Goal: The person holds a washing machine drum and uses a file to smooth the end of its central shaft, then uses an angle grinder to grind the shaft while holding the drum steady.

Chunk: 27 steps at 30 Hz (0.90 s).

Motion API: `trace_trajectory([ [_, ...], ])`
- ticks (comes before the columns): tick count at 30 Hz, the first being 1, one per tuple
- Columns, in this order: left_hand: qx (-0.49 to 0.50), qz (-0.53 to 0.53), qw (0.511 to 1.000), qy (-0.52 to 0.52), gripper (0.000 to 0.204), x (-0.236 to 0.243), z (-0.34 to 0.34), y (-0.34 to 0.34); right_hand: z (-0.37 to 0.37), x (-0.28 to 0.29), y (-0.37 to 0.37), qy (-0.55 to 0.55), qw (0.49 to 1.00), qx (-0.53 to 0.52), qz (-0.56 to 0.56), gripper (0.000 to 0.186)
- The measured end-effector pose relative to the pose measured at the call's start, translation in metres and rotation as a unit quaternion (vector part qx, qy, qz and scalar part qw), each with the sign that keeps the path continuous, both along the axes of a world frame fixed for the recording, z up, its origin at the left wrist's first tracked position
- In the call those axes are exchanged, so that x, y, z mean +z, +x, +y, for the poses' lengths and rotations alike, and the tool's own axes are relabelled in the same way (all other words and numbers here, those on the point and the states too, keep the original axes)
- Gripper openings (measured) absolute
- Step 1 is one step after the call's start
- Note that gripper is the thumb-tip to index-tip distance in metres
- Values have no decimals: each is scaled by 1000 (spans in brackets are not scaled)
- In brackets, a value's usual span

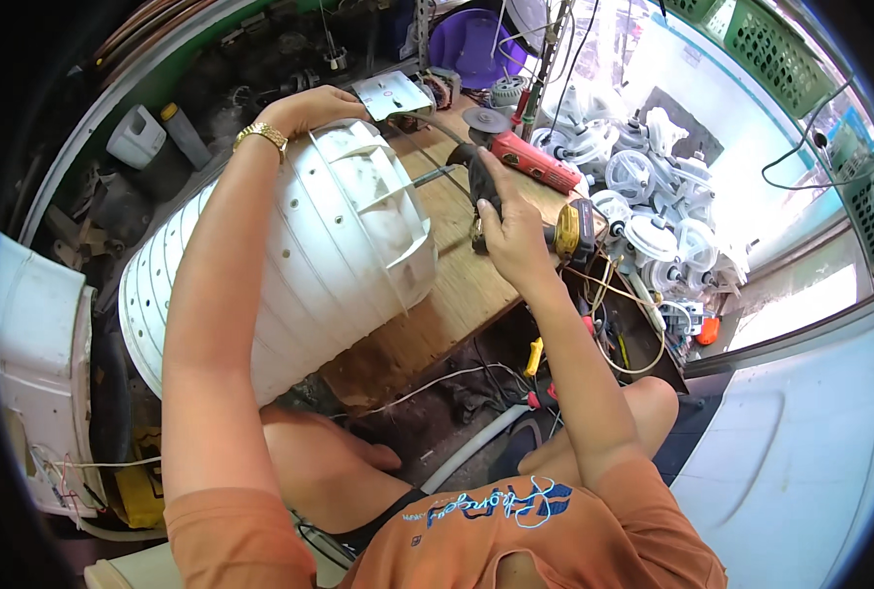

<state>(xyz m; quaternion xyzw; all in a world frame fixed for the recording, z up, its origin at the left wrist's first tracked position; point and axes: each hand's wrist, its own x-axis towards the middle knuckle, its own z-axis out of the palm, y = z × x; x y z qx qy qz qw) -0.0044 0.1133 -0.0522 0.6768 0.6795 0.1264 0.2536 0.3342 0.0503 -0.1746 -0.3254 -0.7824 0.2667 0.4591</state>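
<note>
A white plastic washing machine drum point(299, 265), ribbed and dotted with small holes, lies tilted on its side across my lap and the bench. My left hand point(321, 106), below a gold wristwatch, bends over the top of its finned end and holds it there. At the right, my right hand point(515, 231) is closed round a black tool point(476, 177). Its thin metal shaft point(434, 176) points at the drum's end; whether it touches is unclear. A yellow and black battery pack point(575, 232) shows beside my right wrist; I cannot tell whether it belongs to that tool.
On the wooden bench point(456, 299) lie a red angle grinder point(535, 162) and a white plate point(393, 95). Many clear plastic-and-white parts point(643, 187) pile up at the right. A purple basin point(476, 44) stands behind. Cables and a yellow-handled tool point(534, 356) lie below the bench edge.
</note>
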Motion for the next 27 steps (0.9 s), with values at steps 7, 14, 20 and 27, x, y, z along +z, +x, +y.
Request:
trace_trajectory([
  [7,18,-7,1000,10,31,-2,-8,3,-91,44,56,-3,998,-39,-56,55],
  [14,-31,37,999,-10,46,-7,3,14,-22,11,16,-7,998,-50,-22,52],
  [20,-20,14,1000,-15,45,-2,-5,2,-51,33,26,19,998,-40,-39,54],
  [27,24,24,999,23,37,-7,-16,-3,-81,54,45,-5,998,-17,-59,55],
])
